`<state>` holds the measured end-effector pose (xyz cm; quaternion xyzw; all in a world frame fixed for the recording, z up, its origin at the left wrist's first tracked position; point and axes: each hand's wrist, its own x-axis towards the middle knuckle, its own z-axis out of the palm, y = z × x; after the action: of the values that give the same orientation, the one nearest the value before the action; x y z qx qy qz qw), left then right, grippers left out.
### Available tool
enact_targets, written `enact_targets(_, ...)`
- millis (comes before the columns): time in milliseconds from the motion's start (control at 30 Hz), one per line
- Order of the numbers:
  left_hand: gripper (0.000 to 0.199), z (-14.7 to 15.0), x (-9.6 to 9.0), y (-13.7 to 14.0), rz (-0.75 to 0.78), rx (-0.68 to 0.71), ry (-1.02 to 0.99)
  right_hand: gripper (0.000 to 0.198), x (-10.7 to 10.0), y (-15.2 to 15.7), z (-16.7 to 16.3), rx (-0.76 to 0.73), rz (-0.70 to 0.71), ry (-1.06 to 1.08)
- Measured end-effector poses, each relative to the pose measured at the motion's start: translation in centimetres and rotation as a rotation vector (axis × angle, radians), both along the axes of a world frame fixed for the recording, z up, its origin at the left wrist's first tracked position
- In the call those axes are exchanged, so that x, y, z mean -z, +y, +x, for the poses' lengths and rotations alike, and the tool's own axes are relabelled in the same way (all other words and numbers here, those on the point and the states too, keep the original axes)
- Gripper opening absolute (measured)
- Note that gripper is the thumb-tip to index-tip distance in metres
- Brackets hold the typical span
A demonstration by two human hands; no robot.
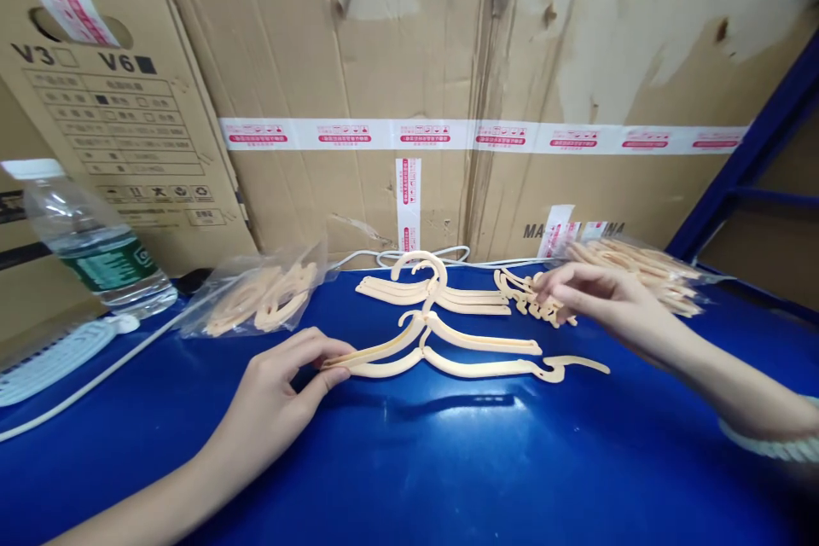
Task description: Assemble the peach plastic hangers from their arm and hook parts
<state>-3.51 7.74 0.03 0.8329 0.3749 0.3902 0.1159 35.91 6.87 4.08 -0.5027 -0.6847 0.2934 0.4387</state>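
A beige plastic folding hanger (473,368) with a hook at its centre lies on the blue table. My left hand (291,380) pinches the tip of its left arm between thumb and fingers. A wavy end piece (569,367) extends from the hanger's lower right arm. Just behind lies a stack of similar hanger arms (473,300), with a large hook (419,258) over it. My right hand (595,294) is at a small pile of wavy beige pieces (525,299), its fingertips drawn together in a pinch. Whatever lies between those fingertips is hidden.
Clear bags of beige parts lie at the left (269,294) and right (640,269). A water bottle (95,247), a light blue hairbrush (57,358) and a white cable (108,371) are at left. Taped cardboard (358,60) stands behind the blue table (409,469).
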Motion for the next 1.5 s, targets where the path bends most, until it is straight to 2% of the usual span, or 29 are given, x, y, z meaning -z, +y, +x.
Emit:
enact_targets(67, 0.010, 0.0, 0.1, 0.1, -0.026, -0.019, 0.006, 0.038, 0.0, 0.6, 1.4, 0.123, 0.071, -0.105)
enact_targets(133, 0.011, 0.0, 0.1, 0.1, -0.054, -0.044, 0.018, 0.038, 0.3, 1.2, 2.5, 0.162, 0.172, -0.321)
enact_targets(233, 0.012, -0.1, 0.1, 0.2, -0.060, -0.061, 0.025, 0.032, 1.1, 1.7, 3.2, 0.137, 0.330, -0.625)
enact_targets(367, 0.012, -0.1, 0.2, 0.2, -0.041, -0.059, 0.025, 0.027, 2.0, 2.1, 3.3, 0.050, 0.411, -0.822)
enact_targets(467, 0.012, -0.1, 0.1, 0.2, -0.046, -0.051, 0.023, 0.026, 2.5, 2.5, 3.5, -0.010, 0.440, -0.850)
enact_targets(633, 0.011, 0.0, 0.1, 0.3, -0.064, -0.050, 0.026, 0.024, 2.6, 2.9, 3.7, 0.003, 0.493, -0.807)
enact_targets(733, 0.011, 0.0, 0.0, 0.2, -0.073, -0.052, 0.015, 0.024, 2.1, 2.3, 3.1, 0.115, 0.564, -0.710)
enact_targets(800, 0.011, 0.0, 0.0, 0.1, -0.077, -0.051, 0.006, 0.022, 1.5, 1.5, 2.3, 0.249, 0.581, -0.521)
enact_targets(867, 0.012, 0.1, -0.1, 0.0, -0.079, -0.048, -0.002, 0.020, 0.9, 0.5, 1.1, 0.389, 0.524, -0.254)
enact_targets(933, 0.012, 0.1, -0.1, -0.1, -0.081, -0.049, -0.006, 0.022, 0.5, -0.4, -0.1, 0.437, 0.409, 0.002)
enact_targets(1100, 0.013, 0.1, -0.1, 0.0, -0.091, -0.061, -0.005, 0.028, 0.4, -1.5, -2.6, 0.234, 0.075, 0.426)
enact_targets(1200, 0.012, 0.2, -0.1, 0.0, -0.078, -0.062, -0.006, 0.033, 0.7, -1.8, -3.5, 0.196, -0.130, 0.571)
enact_targets(1267, 0.012, 0.1, -0.1, 0.0, -0.065, -0.064, -0.003, 0.033, 0.9, -1.9, -3.9, 0.184, -0.219, 0.639)
enact_targets(1400, 0.011, 0.1, -0.1, 0.1, -0.050, -0.068, 0.000, 0.032, 1.3, -2.0, -4.0, 0.109, -0.325, 0.747)
enact_targets(1500, 0.011, 0.2, -0.1, 0.0, -0.060, -0.074, -0.005, 0.031, 1.5, -1.9, -4.0, 0.067, -0.399, 0.711)
